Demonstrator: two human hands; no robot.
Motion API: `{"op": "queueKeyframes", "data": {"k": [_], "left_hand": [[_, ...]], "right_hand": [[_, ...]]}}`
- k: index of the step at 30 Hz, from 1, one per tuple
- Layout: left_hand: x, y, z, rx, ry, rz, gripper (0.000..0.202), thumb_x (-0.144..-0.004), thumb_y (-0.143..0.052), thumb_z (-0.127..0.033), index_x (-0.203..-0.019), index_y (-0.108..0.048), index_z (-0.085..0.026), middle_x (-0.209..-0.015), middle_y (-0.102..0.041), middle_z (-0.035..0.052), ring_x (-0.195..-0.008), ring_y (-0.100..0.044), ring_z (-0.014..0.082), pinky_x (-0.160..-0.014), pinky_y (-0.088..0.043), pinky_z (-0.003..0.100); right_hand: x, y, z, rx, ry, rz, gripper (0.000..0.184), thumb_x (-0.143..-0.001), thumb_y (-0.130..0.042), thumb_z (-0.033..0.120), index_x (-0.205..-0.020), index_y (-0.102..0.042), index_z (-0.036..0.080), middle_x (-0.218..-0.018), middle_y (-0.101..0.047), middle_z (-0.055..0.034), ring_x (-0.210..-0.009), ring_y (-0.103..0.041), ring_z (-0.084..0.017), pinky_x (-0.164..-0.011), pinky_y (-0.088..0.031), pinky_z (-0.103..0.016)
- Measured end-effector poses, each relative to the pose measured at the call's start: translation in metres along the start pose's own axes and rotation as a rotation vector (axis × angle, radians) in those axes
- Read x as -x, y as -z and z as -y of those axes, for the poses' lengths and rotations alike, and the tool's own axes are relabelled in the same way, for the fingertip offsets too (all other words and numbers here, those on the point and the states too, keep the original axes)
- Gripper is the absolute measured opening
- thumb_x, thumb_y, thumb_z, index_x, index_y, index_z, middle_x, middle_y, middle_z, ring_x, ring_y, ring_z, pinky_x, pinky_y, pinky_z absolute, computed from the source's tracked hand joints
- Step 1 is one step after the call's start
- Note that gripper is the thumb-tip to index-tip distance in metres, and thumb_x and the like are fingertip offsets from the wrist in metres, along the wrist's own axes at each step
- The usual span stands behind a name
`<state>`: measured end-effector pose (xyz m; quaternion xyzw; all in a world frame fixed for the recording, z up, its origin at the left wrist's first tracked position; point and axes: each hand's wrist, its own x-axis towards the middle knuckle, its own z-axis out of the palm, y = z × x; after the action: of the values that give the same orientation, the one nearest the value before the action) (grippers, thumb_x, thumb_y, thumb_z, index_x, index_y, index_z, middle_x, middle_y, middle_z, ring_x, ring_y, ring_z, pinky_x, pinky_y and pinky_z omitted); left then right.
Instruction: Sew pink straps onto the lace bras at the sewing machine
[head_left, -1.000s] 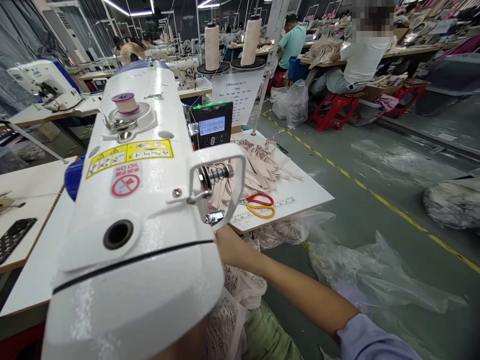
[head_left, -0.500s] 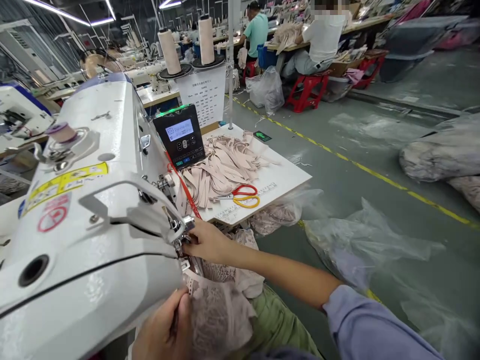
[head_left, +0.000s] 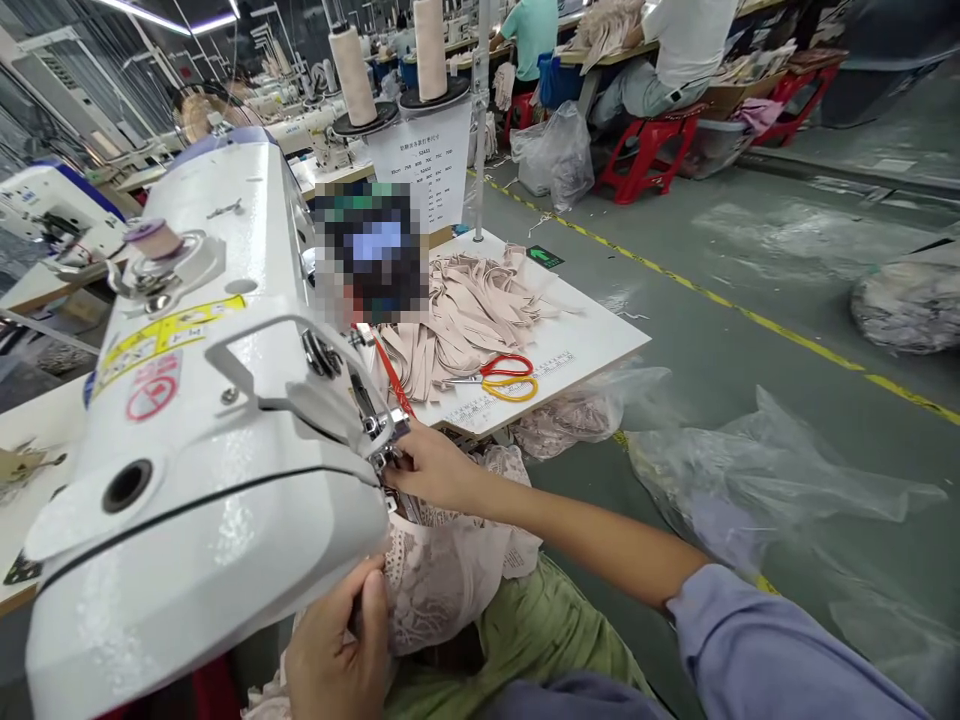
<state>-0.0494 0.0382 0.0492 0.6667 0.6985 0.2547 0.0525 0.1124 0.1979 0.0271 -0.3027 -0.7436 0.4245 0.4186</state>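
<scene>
A pale pink lace garment (head_left: 442, 580) hangs at the needle end of a white sewing machine (head_left: 247, 540), over my lap. My left hand (head_left: 341, 635) is closed, with thumb and forefinger pinching the garment's edge just below the machine head. Beside the needle and presser foot, my right hand (head_left: 439, 465) has its fingers curled inward. Its fingertips are partly hidden by the metal parts, so what they grip does not show. A red ribbon (head_left: 392, 375) runs down behind the machine head.
Pink fabric strips (head_left: 465, 315) lie heaped on the white table (head_left: 592, 335), with red-and-yellow scissors (head_left: 510, 378) at their near side. Two thread cones (head_left: 352, 75) stand behind. Plastic bags (head_left: 750, 460) lie on the floor at right. Two people sit working farther back.
The view has shifted, so the machine and table appear farther right. The lace's lower part has swung up and right, showing more of my green trousers. Both hands keep their places at the machine.
</scene>
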Motion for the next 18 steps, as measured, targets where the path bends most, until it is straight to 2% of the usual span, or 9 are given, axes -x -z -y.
{"op": "queueKeyframes", "data": {"k": [4,11,13,15,17,18], "left_hand": [[0.002,-0.003,0.003,0.01,-0.027,-0.021,0.025,-0.094,-0.053,-0.04,-0.102,-0.072,-0.026,-0.099,-0.078,0.0006,-0.088,-0.073,0.0185,-0.076,-0.054,0.025],[0.007,-0.011,0.009,-0.009,0.065,-0.065,0.032,-0.095,-0.049,-0.046,-0.112,-0.063,-0.023,-0.091,-0.074,0.0039,-0.079,-0.07,0.0207,-0.067,-0.051,0.029],[0.006,-0.015,0.007,-0.09,-0.01,-0.163,0.033,-0.094,-0.052,-0.045,-0.11,-0.063,-0.018,-0.095,-0.071,0.0101,-0.087,-0.067,0.0256,-0.073,-0.051,0.035],[0.007,-0.021,-0.002,-0.168,-0.16,-0.28,0.033,-0.091,-0.057,-0.04,-0.112,-0.062,-0.014,-0.102,-0.067,0.0161,-0.098,-0.063,0.0307,-0.084,-0.048,0.041],[0.009,-0.029,-0.017,-0.196,-0.27,-0.325,0.039,-0.089,-0.062,-0.034,-0.12,-0.06,-0.012,-0.11,-0.065,0.0188,-0.107,-0.059,0.0322,-0.094,-0.043,0.045],[0.011,-0.033,-0.025,-0.196,-0.291,-0.309,0.043,-0.088,-0.063,-0.033,-0.126,-0.058,-0.012,-0.115,-0.064,0.019,-0.11,-0.058,0.032,-0.097,-0.04,0.045]], "right_hand": [[0.001,0.001,0.002,-0.003,-0.031,0.003,0.011,-0.075,-0.063,0.007,-0.081,-0.062,0.016,-0.094,-0.055,-0.0005,-0.067,-0.046,-0.01,-0.065,-0.04,-0.022],[0.003,0.0,0.0,0.001,-0.039,-0.023,0.009,-0.075,-0.061,0.009,-0.079,-0.06,0.017,-0.094,-0.057,-0.0012,-0.074,-0.05,-0.013,-0.069,-0.042,-0.023],[0.005,0.0,-0.001,-0.011,-0.044,-0.024,0.009,-0.076,-0.062,0.01,-0.08,-0.06,0.018,-0.095,-0.057,-0.0009,-0.073,-0.05,-0.012,-0.066,-0.041,-0.023],[0.007,0.0,0.0,-0.02,-0.058,-0.028,0.008,-0.077,-0.061,0.011,-0.08,-0.059,0.018,-0.094,-0.055,-0.0003,-0.072,-0.05,-0.012,-0.065,-0.04,-0.023],[0.008,0.0,0.002,-0.024,-0.078,-0.032,0.006,-0.079,-0.06,0.013,-0.079,-0.058,0.018,-0.09,-0.053,-0.0001,-0.072,-0.05,-0.013,-0.066,-0.04,-0.025],[0.009,-0.001,0.003,-0.021,-0.086,-0.033,0.005,-0.079,-0.06,0.014,-0.078,-0.057,0.018,-0.089,-0.052,-0.0001,-0.071,-0.049,-0.013,-0.065,-0.04,-0.026]]}}
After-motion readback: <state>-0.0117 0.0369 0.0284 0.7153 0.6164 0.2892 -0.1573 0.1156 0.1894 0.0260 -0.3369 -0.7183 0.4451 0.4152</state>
